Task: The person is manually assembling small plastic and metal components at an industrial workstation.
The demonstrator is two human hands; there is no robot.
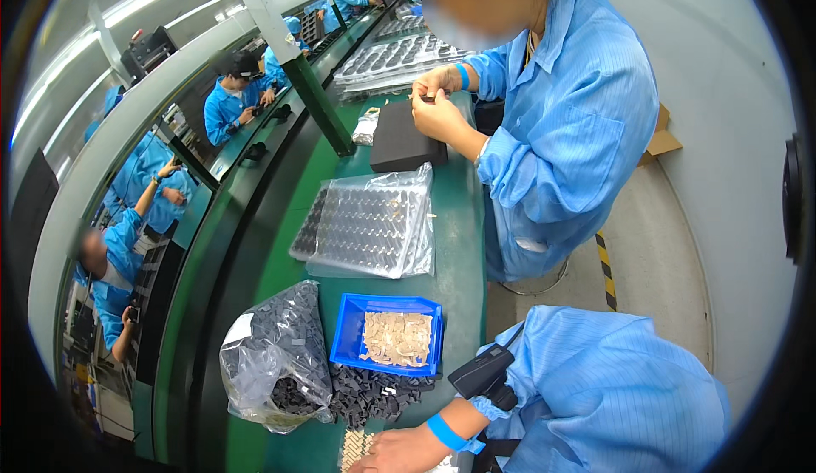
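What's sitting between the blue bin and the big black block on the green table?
In the head view, a clear plastic bag covering trays of small parts lies between the blue bin and the black block.

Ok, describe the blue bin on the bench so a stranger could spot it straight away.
Start at the long green workbench and look to its near end, just beyond the person's hand. The blue bin is a shallow open rectangular tray holding small tan pieces, with a clear bag of dark parts to its left. Nothing else on the bench is bright blue.
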